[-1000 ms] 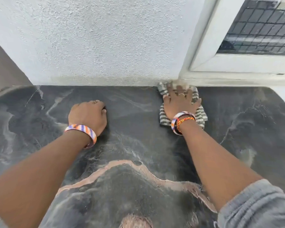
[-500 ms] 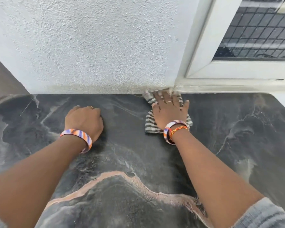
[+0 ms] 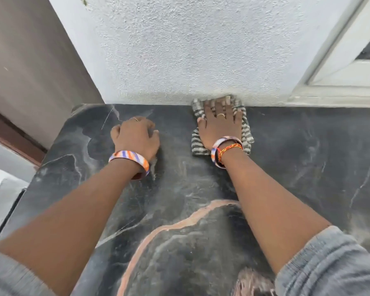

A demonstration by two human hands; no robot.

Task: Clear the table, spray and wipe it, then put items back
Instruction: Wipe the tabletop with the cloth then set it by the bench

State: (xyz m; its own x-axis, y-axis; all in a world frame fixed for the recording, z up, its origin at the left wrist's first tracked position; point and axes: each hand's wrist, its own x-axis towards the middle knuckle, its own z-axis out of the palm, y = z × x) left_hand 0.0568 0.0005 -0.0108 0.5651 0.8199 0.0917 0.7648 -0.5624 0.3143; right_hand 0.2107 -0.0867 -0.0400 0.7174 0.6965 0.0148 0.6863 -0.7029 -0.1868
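Head view: right hand (image 3: 220,127) flat on striped cloth (image 3: 247,133), dark marble table (image 3: 308,159)

A single head-worn camera looks forward and steeply down from close above the tabletop (image 3: 297,167), facing its far edge against the wall (image 3: 190,50); wide-angle bending probably exaggerates the near edge.

What we cannot make out

Our right hand (image 3: 220,124) covers the middle of the striped cloth (image 3: 247,133), and its fingertips blur against the wall (image 3: 179,50). The left hand (image 3: 137,137) hides its own curled fingers. The table (image 3: 308,157) and window frame (image 3: 340,82) run off the right edge.
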